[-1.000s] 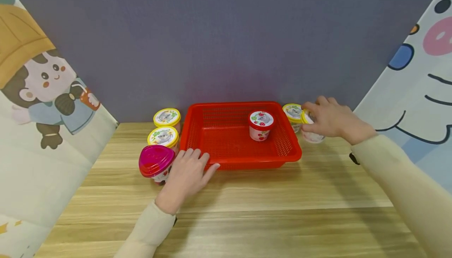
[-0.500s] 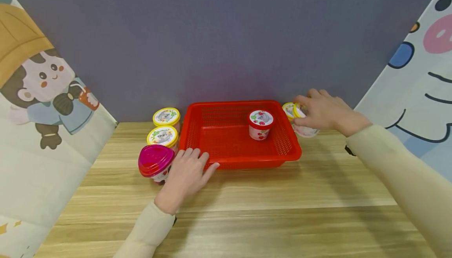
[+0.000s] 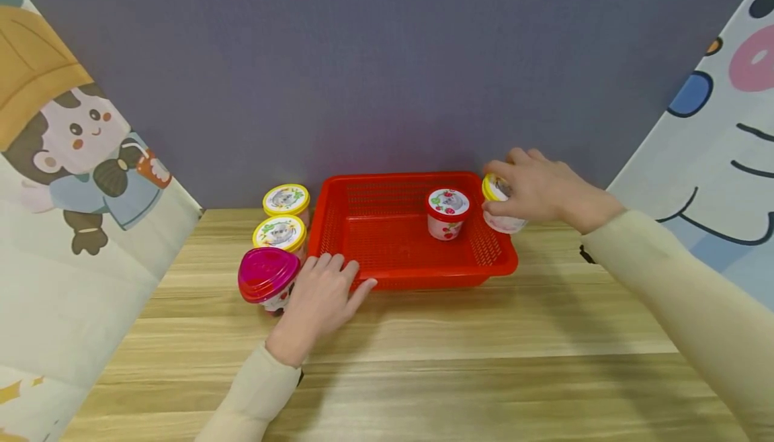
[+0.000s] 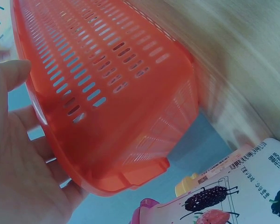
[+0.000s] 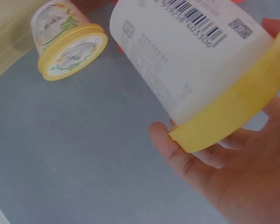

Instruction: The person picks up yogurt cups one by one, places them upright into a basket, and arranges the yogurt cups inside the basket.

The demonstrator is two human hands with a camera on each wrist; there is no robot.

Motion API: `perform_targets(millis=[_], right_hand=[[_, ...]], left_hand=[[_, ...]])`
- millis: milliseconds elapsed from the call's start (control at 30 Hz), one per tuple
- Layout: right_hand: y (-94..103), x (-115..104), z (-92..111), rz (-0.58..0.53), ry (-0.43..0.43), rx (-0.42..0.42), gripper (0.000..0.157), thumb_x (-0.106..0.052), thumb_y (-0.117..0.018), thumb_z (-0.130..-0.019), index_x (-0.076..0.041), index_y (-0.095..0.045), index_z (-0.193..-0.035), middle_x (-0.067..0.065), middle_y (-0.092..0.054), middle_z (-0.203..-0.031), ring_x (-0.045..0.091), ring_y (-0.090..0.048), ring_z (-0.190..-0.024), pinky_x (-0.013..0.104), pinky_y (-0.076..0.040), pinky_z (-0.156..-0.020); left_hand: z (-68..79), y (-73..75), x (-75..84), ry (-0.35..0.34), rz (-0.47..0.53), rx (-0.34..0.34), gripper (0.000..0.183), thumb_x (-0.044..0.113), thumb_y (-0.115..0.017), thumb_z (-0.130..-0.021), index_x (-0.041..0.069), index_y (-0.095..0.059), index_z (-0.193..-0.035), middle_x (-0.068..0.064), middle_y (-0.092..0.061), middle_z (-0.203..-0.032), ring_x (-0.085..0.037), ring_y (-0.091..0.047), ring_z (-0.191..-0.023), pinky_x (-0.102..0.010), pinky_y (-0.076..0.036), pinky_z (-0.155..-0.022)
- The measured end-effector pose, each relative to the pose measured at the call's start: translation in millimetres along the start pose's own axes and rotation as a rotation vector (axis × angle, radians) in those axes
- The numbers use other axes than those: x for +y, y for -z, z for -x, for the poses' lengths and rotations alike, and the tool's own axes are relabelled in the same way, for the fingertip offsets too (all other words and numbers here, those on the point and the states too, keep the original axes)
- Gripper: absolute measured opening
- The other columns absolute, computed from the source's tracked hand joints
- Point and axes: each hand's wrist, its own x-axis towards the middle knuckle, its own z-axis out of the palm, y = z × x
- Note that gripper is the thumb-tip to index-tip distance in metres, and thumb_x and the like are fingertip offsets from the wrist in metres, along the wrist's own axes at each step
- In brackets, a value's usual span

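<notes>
My right hand (image 3: 540, 185) grips a yogurt tub (image 3: 506, 222) by its yellow lid, fingers and thumb around the lid's edge. In the right wrist view the white tub shows a barcode. It overlaps the right rim of the red plastic basket (image 3: 387, 274) in the head view. Inside the basket, toward the right, stands a red-lidded tub (image 3: 447, 216) with a cherry print. My left hand (image 3: 320, 295) holds the basket's front-left corner, its fingers over the rim (image 4: 39, 109) in the left wrist view. Another yellow-lidded tub (image 5: 72, 53) shows near my right hand in that wrist view.
Left of the basket, two yellow-lidded tubs (image 3: 279, 233) stand in line with a magenta-lidded cup (image 3: 269, 276) close beside my left hand. A grey panel (image 3: 387, 66) rises behind the basket. Printed sheets (image 3: 91, 240) flank the wooden table (image 3: 423, 375).
My right hand has carried the yellow-lidded tub left, up to the basket's right rim, and now hides the other tub there. My left hand stays at the basket corner.
</notes>
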Motion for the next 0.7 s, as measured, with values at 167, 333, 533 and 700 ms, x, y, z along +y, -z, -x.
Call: perform_targets(millis=[167, 333, 533, 700], right_hand=[[1.8, -7.9, -2.8, -0.008, 0.020, -0.005, 0.058, -0.050, -0.065, -0.089, -0.023, -0.055, -0.139, 0.016, -0.052, -0.127, 0.036, -0.050, -0.109, 0.058, -0.053, -0.073], [-0.9, -14.2, -5.4, -0.025, 0.048, 0.011, 0.056, -0.048, -0.067, -0.088, -0.023, -0.056, -0.137, 0.013, -0.053, -0.124, 0.033, -0.051, -0.106, 0.054, -0.052, -0.071], [-5.7, -19.9, -7.7, -0.051, 0.058, 0.015, 0.057, -0.048, -0.068, -0.087, -0.023, -0.057, -0.137, 0.012, -0.054, -0.124, 0.031, -0.051, -0.105, 0.050, -0.052, -0.070], [-8.9, -25.6, -10.2, -0.062, 0.059, 0.009, 0.061, -0.050, -0.068, -0.086, -0.024, -0.056, -0.140, 0.011, -0.053, -0.126, 0.031, -0.050, -0.107, 0.051, -0.053, -0.071]], left_hand=[[-0.5, 1.2, 0.5, 0.006, -0.002, -0.008, 0.044, 0.053, -0.054, -0.100, 0.011, -0.069, -0.096, -0.008, -0.063, -0.085, -0.026, -0.058, -0.079, -0.042, -0.047, -0.076], [-0.7, 2.0, 0.9, 0.011, -0.004, -0.018, 0.044, 0.052, -0.054, -0.100, 0.011, -0.069, -0.097, -0.008, -0.063, -0.085, -0.026, -0.058, -0.079, -0.042, -0.047, -0.077], [-0.5, 2.5, 1.1, 0.008, -0.002, -0.020, 0.044, 0.052, -0.055, -0.100, 0.011, -0.069, -0.097, -0.008, -0.063, -0.085, -0.027, -0.058, -0.080, -0.042, -0.047, -0.077], [-0.5, 2.6, 1.2, 0.008, -0.001, -0.022, 0.044, 0.052, -0.054, -0.100, 0.011, -0.068, -0.096, -0.008, -0.063, -0.085, -0.027, -0.059, -0.080, -0.042, -0.047, -0.078]])
